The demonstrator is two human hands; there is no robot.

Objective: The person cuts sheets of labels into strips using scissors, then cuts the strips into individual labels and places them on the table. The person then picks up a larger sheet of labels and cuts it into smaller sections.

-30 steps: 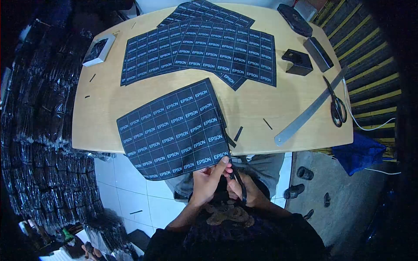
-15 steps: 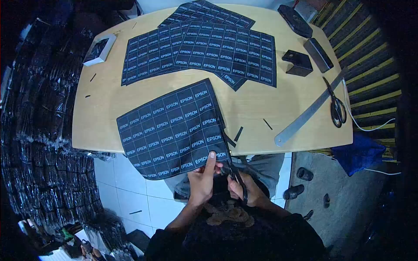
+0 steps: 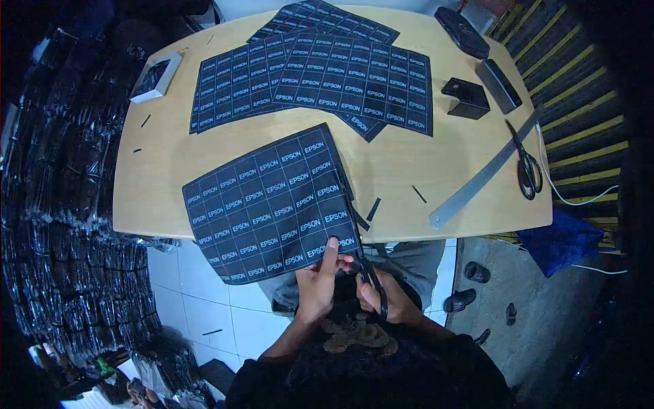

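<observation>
My left hand [image 3: 317, 286] grips the lower right corner of a black sheet printed with a grid of EPSON labels [image 3: 266, 204], thumb on top. My right hand [image 3: 385, 296] is closed round the handles of black scissors [image 3: 372, 278]. Their blades lie along the sheet's right edge, partly hidden by it. A narrow dark strip hangs beside that edge. Most of the sheet rests over the table's front edge. Small black offcuts [image 3: 373, 208] lie just right of the sheet.
More EPSON sheets [image 3: 354, 78] overlap at the back of the wooden table [image 3: 402, 160]. To the right lie a steel ruler [image 3: 477, 180], a second pair of scissors [image 3: 528, 170], black boxes [image 3: 466, 99] and a dark case [image 3: 462, 33]. A white box [image 3: 158, 80] stands at left. Stacked plastic-wrapped bundles [image 3: 75, 204] flank the table.
The sheet's lower left edge has dipped slightly and its surface has shifted a little. Both hands keep nearly the same place and grip.
</observation>
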